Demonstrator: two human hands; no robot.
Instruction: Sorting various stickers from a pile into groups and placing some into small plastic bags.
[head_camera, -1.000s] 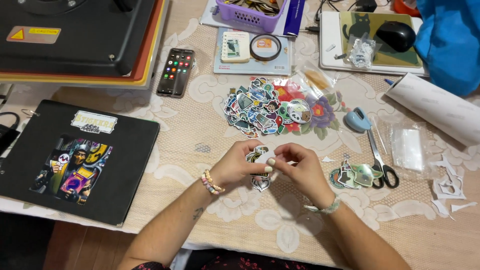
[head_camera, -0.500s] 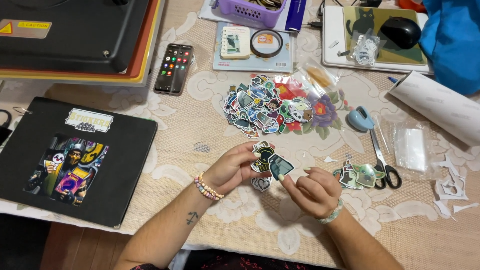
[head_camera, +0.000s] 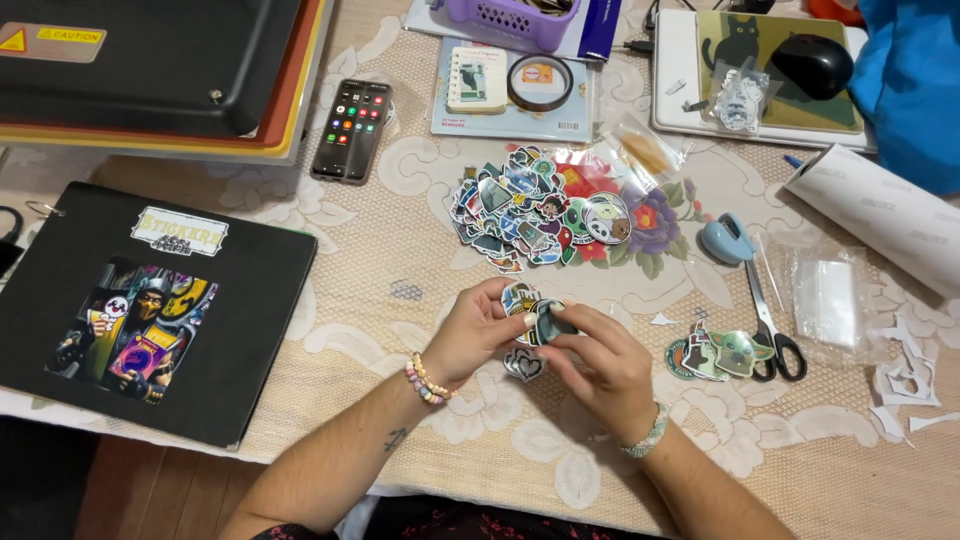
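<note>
My left hand (head_camera: 480, 335) holds a small stack of stickers (head_camera: 522, 300) above the lace tablecloth. My right hand (head_camera: 598, 365) meets it from the right, its fingers pinching a dark sticker (head_camera: 549, 320) against that stack. Just below the hands a small heart-shaped sticker (head_camera: 523, 365) lies on the cloth. A large heap of loose stickers (head_camera: 535, 210) is spread out a short way beyond the hands. Both wrists wear bead bracelets.
A black binder with sticker art (head_camera: 150, 310) lies left. Behind it stand a heat press (head_camera: 150, 70) and a phone (head_camera: 351, 130). Scissors (head_camera: 770, 320), a few stickers (head_camera: 715, 355), a clear bag (head_camera: 830, 300), paper scraps (head_camera: 905, 385) and a paper roll (head_camera: 880, 215) lie right.
My right hand, which had drawn back from the left, has come back to the stack with a dark sticker. The left hand stays roughly in place.
</note>
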